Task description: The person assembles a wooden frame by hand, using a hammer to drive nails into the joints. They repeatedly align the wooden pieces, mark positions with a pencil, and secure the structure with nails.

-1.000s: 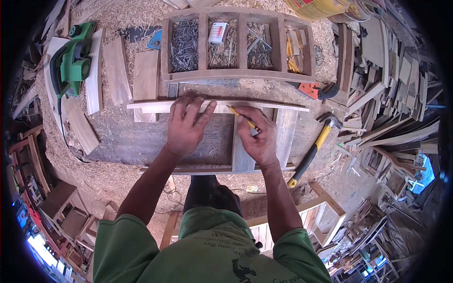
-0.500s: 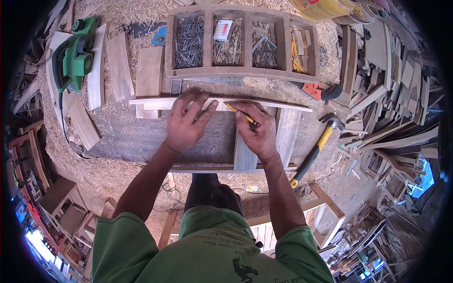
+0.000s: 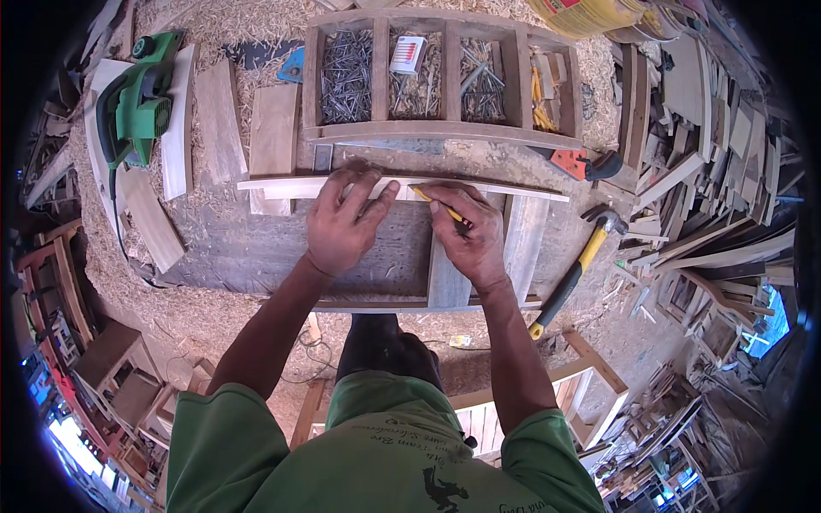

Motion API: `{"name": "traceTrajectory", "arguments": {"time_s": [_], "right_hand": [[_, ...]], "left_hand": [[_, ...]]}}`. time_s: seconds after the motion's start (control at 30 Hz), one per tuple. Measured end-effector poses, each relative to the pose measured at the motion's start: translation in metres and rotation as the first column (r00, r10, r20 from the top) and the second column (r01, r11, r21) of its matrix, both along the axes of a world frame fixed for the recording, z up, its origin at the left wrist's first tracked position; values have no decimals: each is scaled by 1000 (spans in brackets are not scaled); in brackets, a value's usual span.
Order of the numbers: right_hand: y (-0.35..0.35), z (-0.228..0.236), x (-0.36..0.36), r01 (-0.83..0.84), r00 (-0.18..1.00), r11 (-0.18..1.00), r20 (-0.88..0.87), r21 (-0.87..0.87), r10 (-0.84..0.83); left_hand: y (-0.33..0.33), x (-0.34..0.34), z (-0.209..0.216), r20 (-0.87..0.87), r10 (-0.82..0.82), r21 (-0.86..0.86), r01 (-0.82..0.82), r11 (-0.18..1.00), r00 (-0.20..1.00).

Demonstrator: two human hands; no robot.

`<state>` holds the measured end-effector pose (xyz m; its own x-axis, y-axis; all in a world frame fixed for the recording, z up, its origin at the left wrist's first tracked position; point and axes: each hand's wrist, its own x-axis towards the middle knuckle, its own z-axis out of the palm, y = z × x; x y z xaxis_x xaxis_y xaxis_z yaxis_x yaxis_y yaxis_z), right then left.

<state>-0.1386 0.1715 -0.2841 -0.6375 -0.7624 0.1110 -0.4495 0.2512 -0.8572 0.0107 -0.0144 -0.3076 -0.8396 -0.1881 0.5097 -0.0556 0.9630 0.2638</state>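
Observation:
A long, narrow pale wood strip (image 3: 513, 191) lies crosswise on the workbench (image 3: 256, 248). My left hand (image 3: 344, 218) rests on it with fingers spread, the fingertips over its far edge. Just to the right, my right hand (image 3: 469, 235) grips a yellow and black pencil (image 3: 426, 196), its tip touching the strip close to my left fingers. Flat boards (image 3: 523, 239) run from under the strip toward me near my right hand. Along the bench's near side lies another thin strip (image 3: 385, 305).
Beyond the strip stands a wooden compartment box (image 3: 445, 130) with nails and a matchbox (image 3: 408, 55). A green electric planer (image 3: 141, 103) sits at far left. A hammer (image 3: 577, 269) and an orange-and-black saw handle (image 3: 586, 165) lie right. Wood offcuts (image 3: 718, 154) are heaped beyond them.
The whole view has shifted very slightly. Both hands, the pencil and the strip keep nearly the same places relative to each other.

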Motion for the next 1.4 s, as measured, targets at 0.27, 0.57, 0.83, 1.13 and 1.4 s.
{"name": "traceTrajectory", "arguments": {"time_s": [0.27, 0.57, 0.83, 1.13, 1.4], "right_hand": [[-1, 4, 2, 18, 996, 999, 86, 29, -21], [-3, 4, 1, 40, 994, 999, 101, 32, -43], [-4, 10, 3, 48, 990, 998, 128, 47, -54], [-2, 14, 6, 90, 978, 994, 182, 62, -100], [56, 103, 24, 580, 689, 776, 658, -249, -304]], "left_hand": [[1, 1, 2, 19, 9, 29, -9, 1000, 1000], [0, 1, -1, 13, 4, 37, -4, 999, 1000], [-1, 2, 0, 17, 0, 41, -1, 999, 1000], [2, 6, 2, 27, -6, -28, 7, 1000, 1000], [-16, 89, 26, 297, -225, -50, 251, 967, 928]]}}
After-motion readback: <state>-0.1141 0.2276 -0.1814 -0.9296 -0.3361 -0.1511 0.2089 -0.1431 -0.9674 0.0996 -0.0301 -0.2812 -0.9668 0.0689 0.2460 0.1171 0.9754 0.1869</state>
